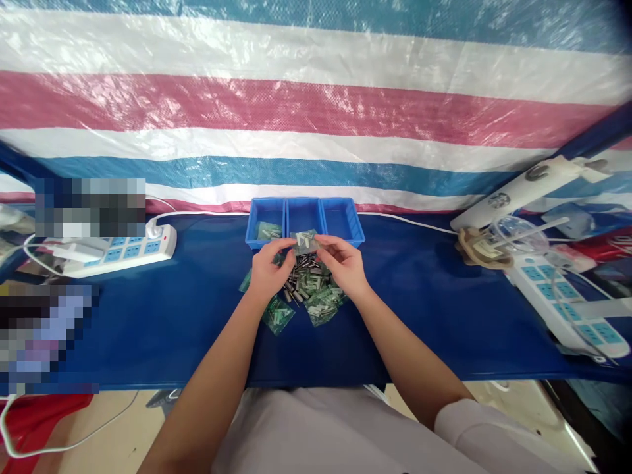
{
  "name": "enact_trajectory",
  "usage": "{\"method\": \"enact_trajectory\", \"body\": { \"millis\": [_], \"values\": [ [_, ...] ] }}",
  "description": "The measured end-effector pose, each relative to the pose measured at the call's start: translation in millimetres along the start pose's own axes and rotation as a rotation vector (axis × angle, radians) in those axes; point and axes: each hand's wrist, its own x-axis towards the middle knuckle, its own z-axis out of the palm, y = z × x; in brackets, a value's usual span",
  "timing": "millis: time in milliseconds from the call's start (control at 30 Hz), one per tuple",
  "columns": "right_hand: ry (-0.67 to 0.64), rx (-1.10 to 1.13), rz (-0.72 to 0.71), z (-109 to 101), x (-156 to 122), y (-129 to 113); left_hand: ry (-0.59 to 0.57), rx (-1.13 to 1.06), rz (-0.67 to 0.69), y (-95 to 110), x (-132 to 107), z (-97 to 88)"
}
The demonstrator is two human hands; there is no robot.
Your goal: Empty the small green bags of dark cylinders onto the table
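Note:
My left hand (269,268) and my right hand (344,263) meet above the blue table (162,316), both pinching a small clear plastic bag (306,241) with small pale parts inside. Beneath the hands lies a pile of small dark metal parts (299,273) mixed with several greenish bags (320,301). One more greenish bag (278,315) lies by my left wrist. Just behind the hands stands a blue three-compartment tray (340,220); its left compartment holds a filled bag (268,230).
A white power strip (123,251) with a cable lies at the left. On the right are another power strip (567,299), a white fan-like device (523,191) and a clear round container (518,236). A striped tarp (316,105) hangs behind the table.

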Motion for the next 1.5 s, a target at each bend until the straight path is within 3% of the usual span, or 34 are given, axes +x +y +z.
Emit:
{"method": "enact_trajectory", "body": {
  "millis": [200, 267, 367, 467, 533, 667, 833, 1033, 1300, 1500],
  "values": [
    [-0.017, -0.036, 0.008, -3, -1, -2, 0.035, 0.065, -0.035, 1, 0, 4.2],
    [0.0, -0.103, -0.032, -7, -1, -3, 0.134, 0.1, -0.052, 3, 1, 1.3],
    [0.029, -0.175, -0.088, -11, -2, -5, 0.371, 0.208, -0.09, 4, 5, -7.5],
    [0.036, -0.235, -0.085, -13, -3, -7, 0.491, 0.331, -0.051, -2, 11, -14.9],
    [0.033, -0.276, -0.074, -13, -3, -7, 0.461, 0.408, -0.028, -8, 14, -16.6],
    [0.023, -0.306, -0.059, -11, -5, -5, 0.267, 0.543, -0.054, -16, 15, -15.2],
    [0.001, -0.309, -0.062, -7, -8, -5, 0.251, 0.589, -0.028, -14, 12, -18.4],
    [-0.025, -0.419, -0.149, -3, -9, -10, -0.021, 0.618, -0.021, -9, 13, -16.1],
    [-0.116, -0.571, -0.209, -6, -5, -5, -0.002, 0.757, -0.038, -5, 7, -8.0],
    [-0.216, -0.665, -0.229, -7, -4, -8, -0.01, 0.677, 0.02, -9, 8, -5.1]
  ]
}}
